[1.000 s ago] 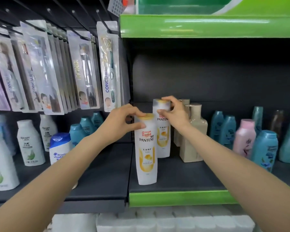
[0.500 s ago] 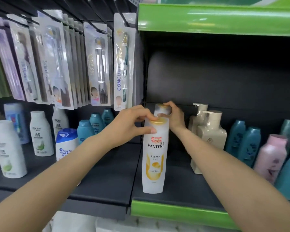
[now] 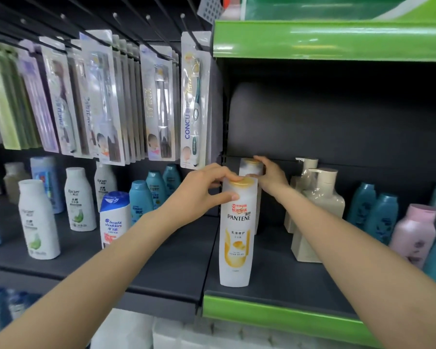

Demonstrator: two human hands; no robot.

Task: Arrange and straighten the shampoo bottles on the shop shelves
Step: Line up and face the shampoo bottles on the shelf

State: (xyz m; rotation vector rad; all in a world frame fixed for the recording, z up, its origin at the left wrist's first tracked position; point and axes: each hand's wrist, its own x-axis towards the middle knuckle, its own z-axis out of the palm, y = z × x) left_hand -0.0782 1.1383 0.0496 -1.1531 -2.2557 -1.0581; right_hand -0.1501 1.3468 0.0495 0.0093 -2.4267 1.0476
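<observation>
Left grip: left hand (image 3: 202,195) closed round the top of the front Pantene bottle (image 3: 238,235), thumb on its face below the yellow cap, fingers over the cap.
Right grip: right hand (image 3: 269,176) closed round the cap end of the rear Pantene bottle (image 3: 249,167).
Front bottle position: upright near the front edge of the green-edged shelf (image 3: 275,313), label facing out.
Rear bottle position: directly behind the front bottle, mostly hidden by it.
Right neighbours: two beige pump bottles (image 3: 317,212) just beside, then teal bottles (image 3: 383,212) and a pink bottle (image 3: 413,235).
Left neighbours: Head & Shoulders bottle (image 3: 115,217) on the adjoining dark shelf (image 3: 161,273); toothbrush packs (image 3: 159,102) hung above.
</observation>
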